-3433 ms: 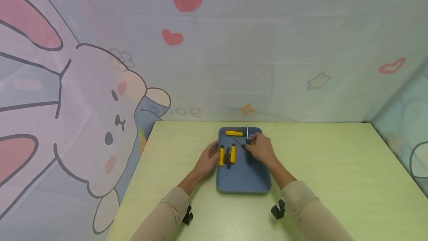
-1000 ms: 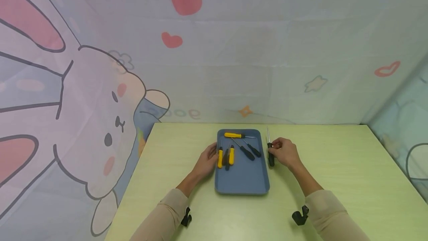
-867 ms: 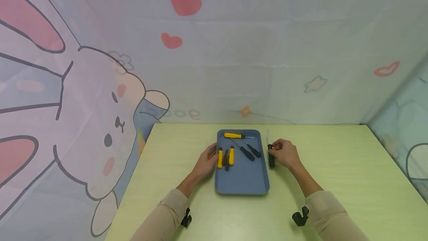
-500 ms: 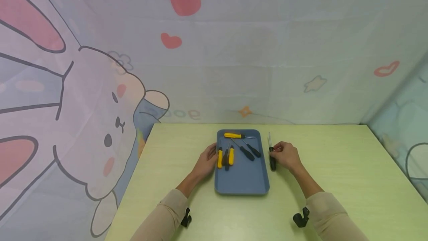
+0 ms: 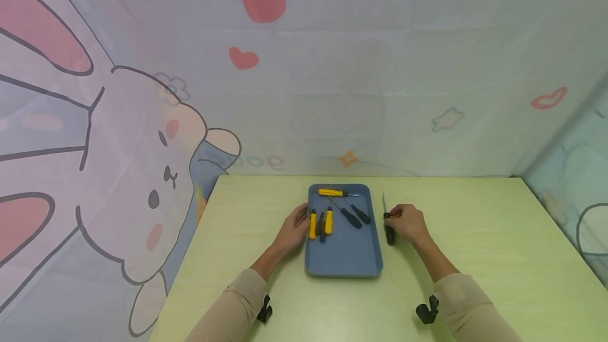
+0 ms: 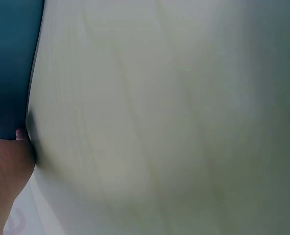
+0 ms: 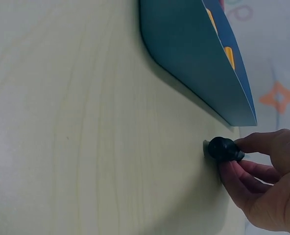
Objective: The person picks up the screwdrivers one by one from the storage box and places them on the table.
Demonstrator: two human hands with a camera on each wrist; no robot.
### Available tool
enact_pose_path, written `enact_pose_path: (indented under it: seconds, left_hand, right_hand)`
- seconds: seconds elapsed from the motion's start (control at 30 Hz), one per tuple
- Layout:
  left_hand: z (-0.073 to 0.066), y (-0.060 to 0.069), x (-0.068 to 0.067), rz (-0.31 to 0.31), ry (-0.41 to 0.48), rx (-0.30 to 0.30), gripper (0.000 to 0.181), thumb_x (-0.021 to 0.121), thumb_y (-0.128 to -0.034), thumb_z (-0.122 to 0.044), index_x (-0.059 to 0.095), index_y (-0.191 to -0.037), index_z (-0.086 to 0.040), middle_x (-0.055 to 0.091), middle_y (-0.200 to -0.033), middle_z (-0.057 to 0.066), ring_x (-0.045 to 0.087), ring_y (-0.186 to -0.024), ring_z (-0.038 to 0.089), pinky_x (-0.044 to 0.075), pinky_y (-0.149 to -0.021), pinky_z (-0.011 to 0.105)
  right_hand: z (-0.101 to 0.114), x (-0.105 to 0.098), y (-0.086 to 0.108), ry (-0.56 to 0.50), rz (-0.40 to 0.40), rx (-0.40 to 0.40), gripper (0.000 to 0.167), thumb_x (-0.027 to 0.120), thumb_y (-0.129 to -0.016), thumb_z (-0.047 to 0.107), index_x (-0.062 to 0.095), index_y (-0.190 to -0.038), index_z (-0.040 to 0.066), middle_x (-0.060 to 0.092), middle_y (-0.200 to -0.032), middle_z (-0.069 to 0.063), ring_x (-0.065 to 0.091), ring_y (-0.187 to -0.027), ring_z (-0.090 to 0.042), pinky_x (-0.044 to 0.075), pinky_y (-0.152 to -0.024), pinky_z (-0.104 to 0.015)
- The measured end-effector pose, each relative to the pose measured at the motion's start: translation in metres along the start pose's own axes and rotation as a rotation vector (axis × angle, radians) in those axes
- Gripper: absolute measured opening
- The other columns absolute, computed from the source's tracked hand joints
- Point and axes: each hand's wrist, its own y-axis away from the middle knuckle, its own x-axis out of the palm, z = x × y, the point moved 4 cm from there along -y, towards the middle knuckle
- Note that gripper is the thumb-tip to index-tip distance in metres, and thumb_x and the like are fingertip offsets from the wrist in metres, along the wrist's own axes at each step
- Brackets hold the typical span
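Observation:
My left hand (image 5: 293, 229) holds the left side of a blue rectangular tray (image 5: 344, 257), its fingers at the wall. In the left wrist view only part of that hand (image 6: 8, 166) shows, against the tray's outer side (image 6: 10, 63). Just right of the tray, my right hand (image 5: 407, 222) pinches a black-handled screwdriver (image 5: 389, 235) between thumb and fingers, its shaft pointing to the back. The right wrist view shows the handle's end (image 7: 222, 148) close to the table; whether it touches cannot be told. Several screwdrivers lie in the tray, including a yellow one (image 5: 331, 192) and a black one (image 5: 351, 219).
The tray stands on a pale yellow-green table (image 5: 475, 236). Behind the table hangs a printed cloth (image 5: 404, 67) with hearts and a rabbit. Black mounts (image 5: 427, 310) are strapped at both wrists.
My right hand has taken the black screwdriver out over the tray's right side, then lowered it slightly toward me beside the tray. The left hand keeps its place on the tray.

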Motion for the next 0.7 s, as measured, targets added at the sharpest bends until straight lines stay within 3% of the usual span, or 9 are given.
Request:
enact_pose_path:
  seconds: [0.23, 0.7]
  left_hand:
    - [0.0004, 0.0001, 0.0004, -0.007, -0.017, -0.002, 0.057, 0.048, -0.1107, -0.011, 0.031, -0.164, 0.001, 0.036, -0.168, 0.019, 0.036, -0.155, 0.033, 0.033, -0.125, 0.045]
    - [0.0005, 0.0004, 0.0, -0.005, -0.014, 0.002, 0.057, 0.049, -0.1104, -0.011, 0.032, -0.164, 0.001, 0.037, -0.168, 0.019, 0.036, -0.155, 0.034, 0.033, -0.126, 0.045]
  right_hand:
    - [0.0041, 0.0023, 0.0014, 0.043, -0.014, -0.007, 0.028, 0.074, -0.091, 0.012, 0.071, -0.109, -0.01, 0.076, -0.094, -0.017, 0.071, -0.092, -0.036, 0.06, -0.082, -0.051]
    - [0.0058, 0.0065, 0.0025, 0.095, -0.035, -0.049, 0.025, 0.072, -0.09, 0.01, 0.074, -0.104, -0.01, 0.075, -0.092, -0.016, 0.071, -0.089, -0.037, 0.06, -0.079, -0.052]
